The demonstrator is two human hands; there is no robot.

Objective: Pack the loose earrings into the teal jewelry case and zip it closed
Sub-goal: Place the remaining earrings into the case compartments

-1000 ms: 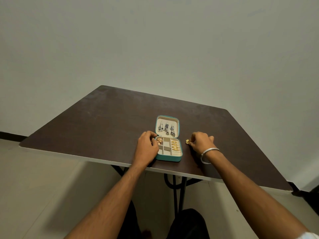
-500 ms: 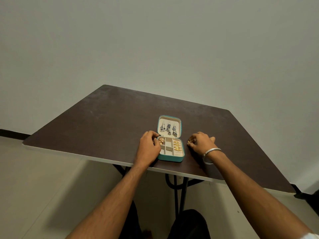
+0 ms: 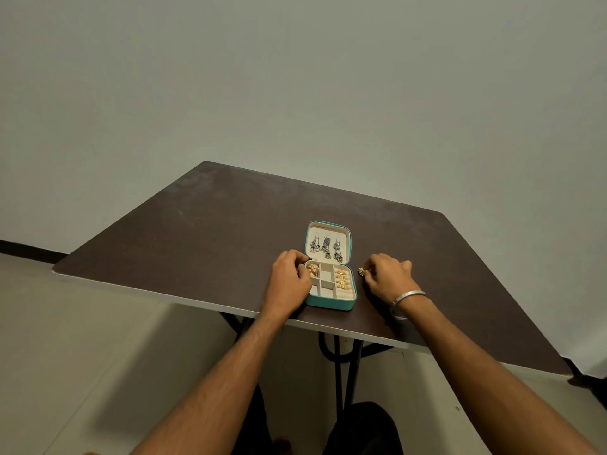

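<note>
The teal jewelry case (image 3: 330,303) lies open near the front edge of the dark table (image 3: 203,234). Three silver drop earrings (image 3: 326,247) hang in its raised lid. Gold rings (image 3: 342,279) fill the right slots and gold earrings (image 3: 313,270) sit in the top left compartment. My left hand (image 3: 289,280) rests against the case's left side, fingers curled at that compartment. My right hand (image 3: 387,274) sits just right of the case and pinches a small gold earring (image 3: 361,271) at its fingertips.
A silver bangle (image 3: 405,298) circles my right wrist. The table's pale front edge (image 3: 164,295) runs just below the case, with black legs (image 3: 341,362) underneath. A plain wall stands behind the table.
My right hand still holds the gold earring beside the case and has shifted only slightly. My left hand stays at the case's left side.
</note>
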